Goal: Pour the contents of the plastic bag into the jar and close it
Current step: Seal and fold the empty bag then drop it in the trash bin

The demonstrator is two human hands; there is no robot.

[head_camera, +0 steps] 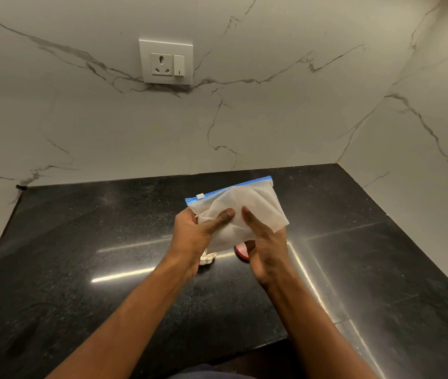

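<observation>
I hold a frosted plastic zip bag (255, 206) with a blue seal strip and a white slider above the black counter. My left hand (195, 233) grips its lower left part, thumb pressed on the front. My right hand (265, 244) grips its lower right part, thumb on the front too. The bag looks crumpled and flat. Under my left hand a small part of the jar (208, 259) shows, with white round pieces in it. A red lid (242, 251) lies on the counter below the bag, mostly hidden by my right hand.
The black granite counter (108, 242) sits in a corner of white marble walls. A white wall socket with a switch (166, 61) is on the back wall. The counter's front edge runs near my forearms.
</observation>
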